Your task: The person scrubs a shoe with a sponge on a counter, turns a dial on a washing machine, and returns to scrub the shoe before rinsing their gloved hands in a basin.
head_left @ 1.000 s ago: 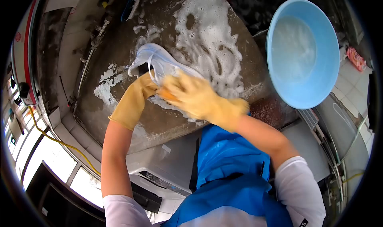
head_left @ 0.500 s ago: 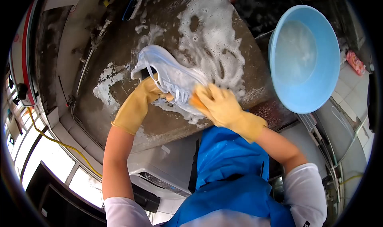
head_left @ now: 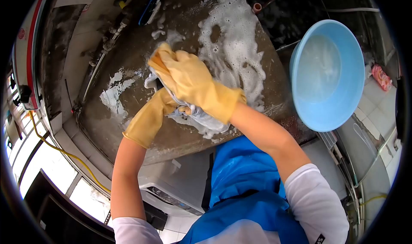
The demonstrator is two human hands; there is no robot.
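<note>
A white lace-up sneaker (head_left: 208, 120) lies on the wet, soapy worktop (head_left: 180, 147), largely hidden under my gloved hands. My left hand (head_left: 165, 104), in a yellow rubber glove, grips the shoe at its opening, with the fingers partly inside. Across the heel end of the sneaker lies my right hand (head_left: 184, 74), gloved the same way. Its fingers close over an orange scrubber (head_left: 158, 64), perhaps a sponge or a brush; only an edge of it shows. Thick white foam (head_left: 234, 42) spreads over the worktop beyond the shoe.
A light blue basin (head_left: 354, 85) of cloudy water stands to the right. A blue brush (head_left: 150, 6) lies at the worktop's far left. Pipes (head_left: 103, 51) run along the left wall. Below the near edge is a grey machine (head_left: 180, 179). A pink packet (head_left: 381, 77) lies far right.
My right hand has moved left and away from me, from the sneaker's toe to its heel end, carrying the orange scrubber. My left hand still holds the shoe.
</note>
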